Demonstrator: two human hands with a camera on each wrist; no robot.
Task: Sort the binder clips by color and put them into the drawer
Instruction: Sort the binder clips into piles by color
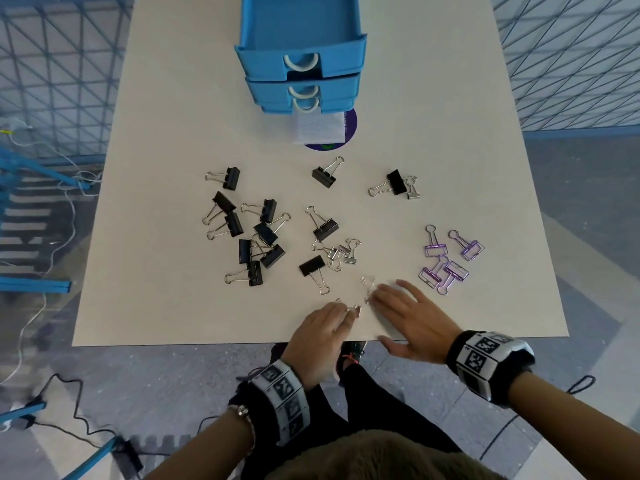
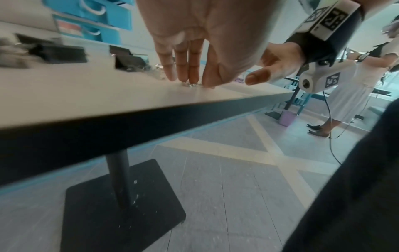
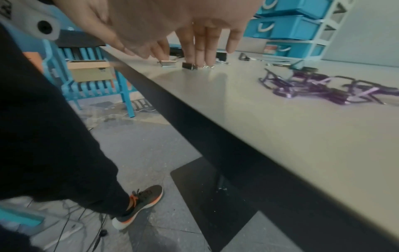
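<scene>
Black binder clips (image 1: 249, 233) lie scattered left and middle of the white table (image 1: 156, 271). Purple clips (image 1: 446, 261) sit grouped at the right, and small silver clips (image 1: 341, 252) lie in the middle. A blue drawer unit (image 1: 301, 46) stands at the far edge, its top drawer pulled out and empty. My left hand (image 1: 341, 317) is near the front edge, fingertips (image 2: 192, 80) down on a silver clip (image 2: 192, 84). My right hand (image 1: 384, 299) lies spread beside it, straight fingers (image 3: 202, 56) touching another small clip (image 3: 190, 66).
A white slip of paper on a purple disc (image 1: 322, 128) lies in front of the drawer unit. One silver clip (image 1: 412, 187) rests beside a black clip at the back right. The table's front edge (image 1: 207, 342) runs just under my wrists. A person (image 2: 356, 85) stands off to the right.
</scene>
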